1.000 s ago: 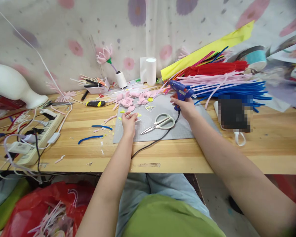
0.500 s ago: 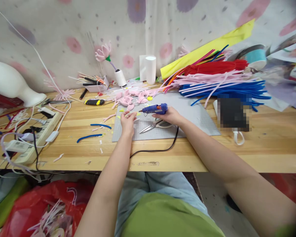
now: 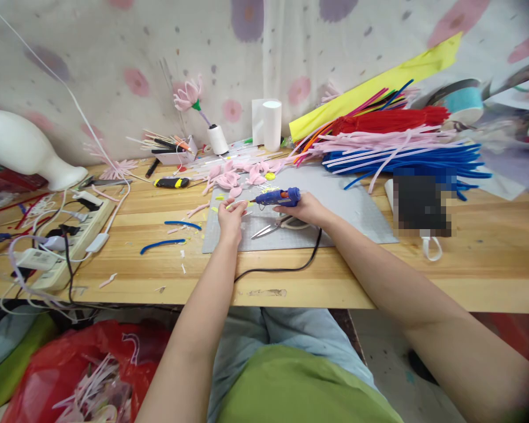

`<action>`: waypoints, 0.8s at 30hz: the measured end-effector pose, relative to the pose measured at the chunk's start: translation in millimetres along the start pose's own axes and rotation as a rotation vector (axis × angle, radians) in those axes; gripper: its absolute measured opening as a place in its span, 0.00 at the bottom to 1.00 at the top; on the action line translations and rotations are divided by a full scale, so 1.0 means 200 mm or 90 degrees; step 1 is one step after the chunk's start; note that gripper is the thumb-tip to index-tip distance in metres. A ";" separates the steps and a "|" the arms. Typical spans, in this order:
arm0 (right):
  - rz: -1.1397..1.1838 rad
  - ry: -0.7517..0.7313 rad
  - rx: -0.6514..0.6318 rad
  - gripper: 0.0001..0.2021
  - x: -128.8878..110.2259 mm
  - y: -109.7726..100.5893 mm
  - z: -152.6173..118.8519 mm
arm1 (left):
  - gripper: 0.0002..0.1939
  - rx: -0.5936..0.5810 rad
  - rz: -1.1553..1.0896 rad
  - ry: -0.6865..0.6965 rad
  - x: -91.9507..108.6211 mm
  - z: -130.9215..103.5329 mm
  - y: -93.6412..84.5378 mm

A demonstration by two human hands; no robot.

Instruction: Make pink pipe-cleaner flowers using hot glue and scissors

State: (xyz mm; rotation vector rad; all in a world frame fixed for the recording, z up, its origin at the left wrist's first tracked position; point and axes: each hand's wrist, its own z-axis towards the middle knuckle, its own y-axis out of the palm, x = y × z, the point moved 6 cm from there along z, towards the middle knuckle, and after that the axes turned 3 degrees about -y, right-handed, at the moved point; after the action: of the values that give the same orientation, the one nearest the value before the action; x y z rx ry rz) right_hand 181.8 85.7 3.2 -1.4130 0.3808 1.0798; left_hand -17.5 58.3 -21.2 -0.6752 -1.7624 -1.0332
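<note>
Head view: we find the right hand wrapped around a glue gun over the grey mat, nozzle just beside the left hand, whose fingertips pinch a small pale piece. Should the nozzle slip left, we judge fingers could burn. Wooden table, littered; flowered curtain at far side.

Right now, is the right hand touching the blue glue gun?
Touching. The head view shows it: the right hand grips the blue glue gun around its rear, with no gap between them.
</note>
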 end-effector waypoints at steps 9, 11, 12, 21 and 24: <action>0.026 -0.008 0.010 0.18 -0.01 -0.01 0.00 | 0.23 0.000 0.031 0.008 0.00 -0.01 0.00; 0.031 -0.012 0.007 0.18 -0.01 -0.01 0.00 | 0.23 -0.002 0.035 0.007 0.00 -0.01 0.01; 0.032 -0.012 0.006 0.18 -0.02 -0.01 0.00 | 0.23 -0.004 0.038 0.006 0.01 -0.02 0.01; 0.071 0.003 0.007 0.17 -0.03 0.00 0.00 | 0.24 -0.022 0.056 0.009 0.01 -0.03 0.02; 0.129 0.008 0.008 0.18 -0.06 -0.02 -0.01 | 0.23 -0.030 0.062 0.010 0.02 -0.04 0.03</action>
State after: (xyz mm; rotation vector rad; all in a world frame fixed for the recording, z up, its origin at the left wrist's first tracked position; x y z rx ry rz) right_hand 179.2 79.4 14.6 -1.3932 0.5476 1.2297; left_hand -10.7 53.8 -14.2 -0.7729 -1.6788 -1.0126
